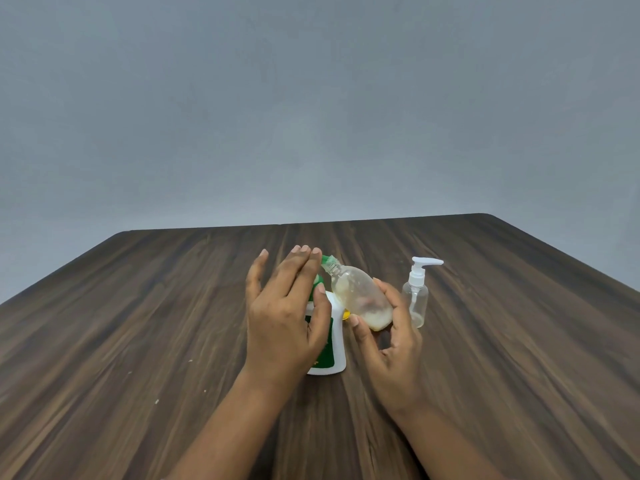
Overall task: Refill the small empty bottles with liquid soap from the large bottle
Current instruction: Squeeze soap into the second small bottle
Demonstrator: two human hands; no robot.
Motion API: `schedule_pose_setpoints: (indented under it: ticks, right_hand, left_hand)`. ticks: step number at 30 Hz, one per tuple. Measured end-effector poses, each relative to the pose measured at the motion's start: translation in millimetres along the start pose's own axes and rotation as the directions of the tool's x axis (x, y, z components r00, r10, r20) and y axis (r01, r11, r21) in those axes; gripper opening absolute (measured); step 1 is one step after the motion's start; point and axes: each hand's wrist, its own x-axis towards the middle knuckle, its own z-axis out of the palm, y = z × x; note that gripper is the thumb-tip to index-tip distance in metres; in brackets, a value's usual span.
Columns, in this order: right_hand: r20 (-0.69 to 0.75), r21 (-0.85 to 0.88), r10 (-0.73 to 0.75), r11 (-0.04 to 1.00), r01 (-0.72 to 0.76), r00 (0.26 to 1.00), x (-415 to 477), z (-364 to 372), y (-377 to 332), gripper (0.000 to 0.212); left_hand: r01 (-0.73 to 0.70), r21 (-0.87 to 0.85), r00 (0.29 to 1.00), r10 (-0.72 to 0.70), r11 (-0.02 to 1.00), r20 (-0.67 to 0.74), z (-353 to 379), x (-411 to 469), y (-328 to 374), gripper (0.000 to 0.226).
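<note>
Large bottle [337, 344] stands mid-table [138, 323], behind my left hand [284, 317]. Tilted small bottle [362, 299] in my right hand [391, 344], just right of it, neck leaning leftward. Pump bottle [416, 296] upright, further right.

Dark wooden table [485, 341], grey wall [311, 98]

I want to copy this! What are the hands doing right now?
Left hand: open, fingers straight, by the white soap bottle.
Right hand: holding the tilted clear bottle.

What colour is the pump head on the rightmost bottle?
White. The pump on the clear bottle shows best in the head view.
</note>
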Motion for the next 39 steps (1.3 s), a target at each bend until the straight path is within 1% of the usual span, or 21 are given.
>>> schedule_pose_setpoints:
  ticks: [4, 12, 19, 26, 31, 39]
  right_hand:
    - [0.002, 0.0, 0.0, 1.0, 0.0, 1.0, 0, 1, -2, 0.044]
    - [-0.008, -0.065, -0.03, 0.997, 0.029, 1.0, 0, 2, -1, 0.044]
    - [-0.003, -0.063, -0.01, 0.998, 0.01, 1.0, -1, 2, -3, 0.045]
    - [0.018, -0.03, 0.014, 0.999, -0.013, 1.0, 0, 2, -5, 0.048]
    - [0.012, -0.034, 0.018, 0.999, -0.018, 1.0, 0, 1, -5, 0.046]
    - [0.004, -0.03, 0.022, 0.999, -0.022, 1.0, -1, 3, -6, 0.044]
  left_hand:
    - [-0.004, -0.017, 1.0, 0.004, 1.0, -0.026, 0, 2, 1, 0.036]
    - [0.037, -0.125, 0.997, -0.046, 0.991, -0.066, 8, -11, 0, 0.037]
    - [0.035, -0.129, 0.997, -0.044, 0.991, -0.066, 6, -9, 0, 0.036]
    - [0.022, -0.093, 0.998, -0.027, 0.995, -0.058, 2, 0, 1, 0.035]
    - [0.039, -0.119, 0.995, -0.049, 0.992, -0.088, 9, -9, 3, 0.037]
    - [0.044, -0.134, 0.994, -0.057, 0.99, -0.096, 11, -12, 1, 0.037]
